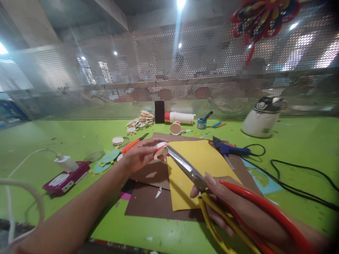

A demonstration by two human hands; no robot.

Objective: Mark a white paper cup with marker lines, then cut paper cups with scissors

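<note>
Lower right: right hand (225,201) gripping scissors (188,169) by the red/yellow handles, blades crossing the yellow sheet (201,158), tips at the red-and-white paper piece (160,151) pinched by left hand (139,155) at frame centre; glue gun (230,150) beyond, cup stack (181,118) farther back.

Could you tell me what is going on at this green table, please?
A person's left hand pinches a small round white-and-red paper piece. The right hand holds large metal scissors with red and yellow handles, blade tips at that piece. Beneath them a yellow paper sheet lies on brown card on the green table. A blue glue gun lies to the right.
</note>
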